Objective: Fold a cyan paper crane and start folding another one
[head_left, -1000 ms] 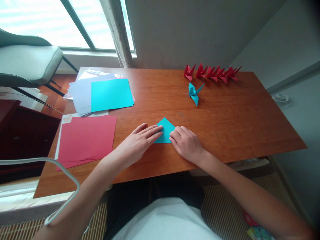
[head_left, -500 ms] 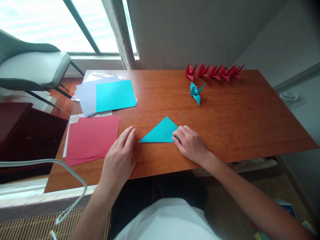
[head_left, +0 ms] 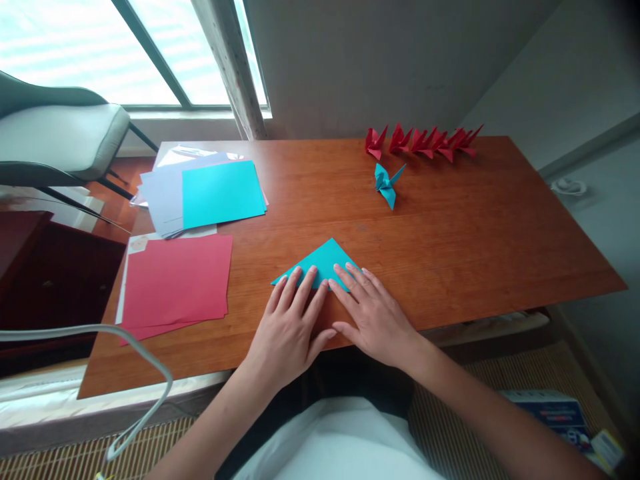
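Observation:
A blue sheet of paper folded into a triangle (head_left: pixel 327 257) lies on the wooden table (head_left: pixel 450 247), its peak pointing away from me. My left hand (head_left: pixel 290 330) rests with spread fingers on the left part of its near edge. On the right part, my right hand (head_left: pixel 375 313) also lies with fingers stretched out over the paper. Both thumbs point inward and nearly meet in front of the table edge. The fingers cover much of the triangle's near edge and its right corner.
Red paper sheets (head_left: pixel 177 280) lie at the left, with blue sheets (head_left: pixel 223 193) and pale lilac sheets (head_left: pixel 163 193) behind them. A blue paper crane (head_left: pixel 386 185) stands before a row of several red paper cranes (head_left: pixel 423 142). A white cable (head_left: pixel 150 353) loops at the near left.
My left hand has moved right from the bare table onto the triangle. My right hand has opened from a pinch at the right corner and now lies flat.

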Motion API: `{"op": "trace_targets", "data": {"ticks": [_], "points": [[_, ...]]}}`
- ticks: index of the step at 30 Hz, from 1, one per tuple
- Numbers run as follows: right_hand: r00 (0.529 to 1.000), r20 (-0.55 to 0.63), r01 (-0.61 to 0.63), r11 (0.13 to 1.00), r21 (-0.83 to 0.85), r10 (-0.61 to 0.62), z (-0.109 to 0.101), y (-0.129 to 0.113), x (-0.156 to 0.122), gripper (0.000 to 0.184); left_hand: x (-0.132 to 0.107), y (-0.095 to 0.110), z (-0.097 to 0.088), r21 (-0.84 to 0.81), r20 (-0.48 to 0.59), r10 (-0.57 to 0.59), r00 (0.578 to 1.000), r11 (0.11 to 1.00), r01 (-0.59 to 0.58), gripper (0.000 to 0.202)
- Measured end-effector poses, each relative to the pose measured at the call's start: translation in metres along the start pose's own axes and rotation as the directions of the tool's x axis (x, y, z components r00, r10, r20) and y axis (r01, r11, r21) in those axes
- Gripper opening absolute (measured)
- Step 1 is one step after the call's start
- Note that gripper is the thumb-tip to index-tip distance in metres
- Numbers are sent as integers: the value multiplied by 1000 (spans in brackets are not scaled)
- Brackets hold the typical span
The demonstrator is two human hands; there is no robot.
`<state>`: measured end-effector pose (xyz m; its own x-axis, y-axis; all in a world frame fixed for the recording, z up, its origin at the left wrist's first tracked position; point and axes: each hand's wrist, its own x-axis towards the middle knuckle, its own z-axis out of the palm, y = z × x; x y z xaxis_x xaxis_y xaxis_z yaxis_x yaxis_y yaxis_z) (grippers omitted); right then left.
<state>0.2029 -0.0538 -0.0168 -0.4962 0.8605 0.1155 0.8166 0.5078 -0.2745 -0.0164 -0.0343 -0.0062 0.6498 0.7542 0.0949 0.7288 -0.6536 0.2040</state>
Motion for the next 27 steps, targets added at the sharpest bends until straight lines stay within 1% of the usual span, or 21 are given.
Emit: {"op": "trace_targets", "data": {"ticks": [3,6,8,9,11,13,15,16,17,18,19,21,23,24,26,27], "points": [[999,47,-21,1000,-5,22,-7,6,-15,76,-3,-4,-3,-14,21,24,999,1000,-24,79],[997,66,-27,999,-17,28,-12,9,-27,76,-4,-4,-6,-25,30,35,999,999,-34,81],[998,52,-39,999,-1,39,-14,12,-33,73,-4,-4,-7,-26,31,42,999,999,-41,81],[998,28,-56,998,18,55,-14,13,-36,70,-4,-4,-7,-23,29,47,998,999,-46,81],[991,-58,-115,989,92,121,-15,16,-37,56,-5,-6,-6,-9,25,69,997,998,-69,80],[959,-157,-197,954,224,235,-15,19,-35,43,-6,-9,-4,11,21,101,995,995,-101,80],[913,-194,-256,874,412,359,-16,22,-26,40,-7,-11,-2,32,18,124,992,992,-124,81],[899,-172,-266,814,517,403,-16,24,-20,44,-8,-12,-2,39,15,127,992,991,-128,81],[888,-154,-249,734,632,434,-17,25,-11,47,-8,-13,-2,42,12,126,992,991,-127,81],[882,-119,-241,653,718,456,-17,26,-2,51,-8,-13,-2,39,11,122,992,992,-122,80],[874,-76,-255,588,768,479,-18,28,7,55,-8,-13,-2,31,13,116,993,993,-116,78],[854,-13,-298,510,807,520,-17,32,27,58,-7,-13,-4,11,17,93,996,996,-93,72],[856,41,-298,427,854,515,-15,36,42,65,-4,-15,-4,-2,4,41,999,999,-41,64],[862,54,-286,395,873,504,-13,37,48,65,-3,-17,-4,-6,-14,4,1000,1000,-4,61],[875,65,-269,371,889,479,-11,38,53,58,1,-23,-3,-16,-78,-90,993,996,89,58],[875,52,-264,384,885,482,-10,37,54,52,3,-26,-3,-28,-118,-142,983,990,140,58]]}}
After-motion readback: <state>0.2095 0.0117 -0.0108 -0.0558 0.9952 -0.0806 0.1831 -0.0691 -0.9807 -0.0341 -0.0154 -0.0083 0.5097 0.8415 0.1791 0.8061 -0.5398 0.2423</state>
